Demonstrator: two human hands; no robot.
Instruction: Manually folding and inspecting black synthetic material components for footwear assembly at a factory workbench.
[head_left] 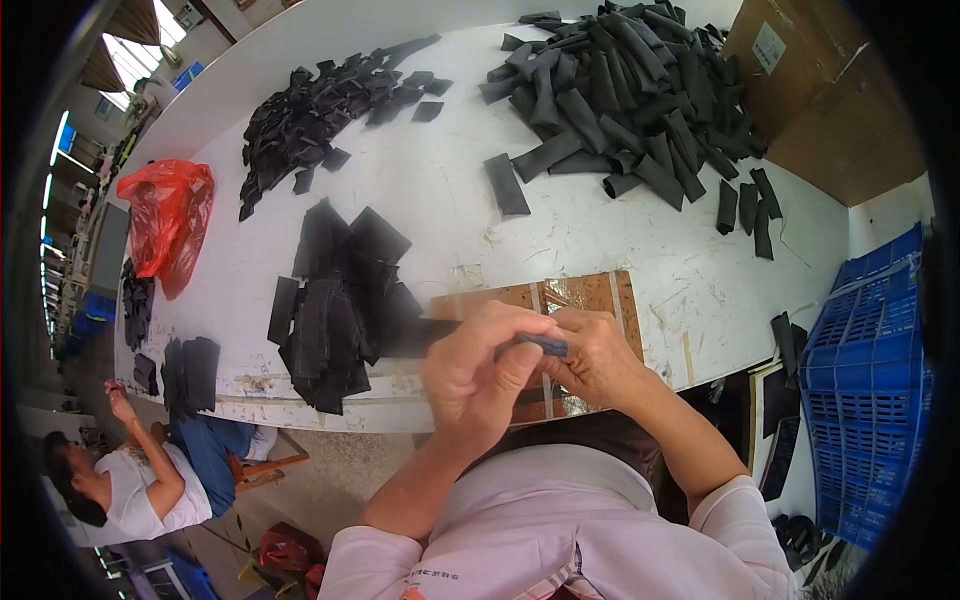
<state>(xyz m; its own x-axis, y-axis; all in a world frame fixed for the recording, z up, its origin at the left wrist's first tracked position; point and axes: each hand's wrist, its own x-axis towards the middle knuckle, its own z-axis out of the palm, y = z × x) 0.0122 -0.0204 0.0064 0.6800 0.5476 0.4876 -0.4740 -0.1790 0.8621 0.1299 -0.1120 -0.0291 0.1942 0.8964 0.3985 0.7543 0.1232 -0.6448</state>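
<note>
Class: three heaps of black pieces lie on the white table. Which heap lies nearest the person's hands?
The stack of flat black sheets, just left of the left hand. The heap of small scraps and the heap of rolled tubes lie along the table's far side.

Bare white table (450, 190) lies open between three black strip piles (620, 90).

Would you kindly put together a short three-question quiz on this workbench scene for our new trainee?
1. True or false: both hands, left hand and right hand, grip one dark strip.
2. The red plastic bag lies at which side of the white table? A) the person's left B) the person's right
3. What stands at the far right, beside the table?

Key: 1 true. 2 A. 3 A blue plastic crate.
</note>
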